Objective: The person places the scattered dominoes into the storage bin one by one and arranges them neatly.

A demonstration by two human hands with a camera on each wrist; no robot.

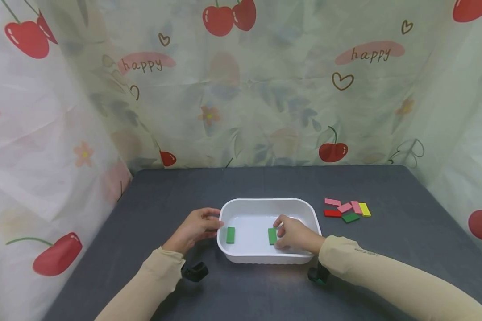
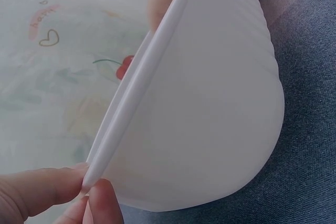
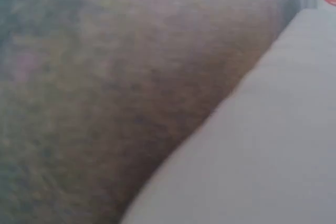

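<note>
A white plastic basin (image 1: pixel 251 218) stands on the table. In the left wrist view my left hand (image 2: pixel 52 198) pinches the rim of the basin (image 2: pixel 205 108) between thumb and fingers; in the head view this left hand (image 1: pixel 194 228) is at its left end. My right hand (image 1: pixel 298 235) reaches inside over the right end. Its thumb and fingers hold a green block (image 1: pixel 272 236) by its right side, low over the basin floor. Another green block (image 1: pixel 230 235) lies near the left wall. The right wrist view is blurred, showing the basin's outer wall (image 3: pixel 262 156) but not the hand.
Right of the basin lies a loose group of flat blocks: pink (image 1: pixel 332 202), red (image 1: pixel 332 213), yellow (image 1: pixel 364 209) and green (image 1: pixel 350 217) ones. The dark table (image 1: pixel 184 187) ends at a patterned curtain (image 1: pixel 249 111) behind and at both sides.
</note>
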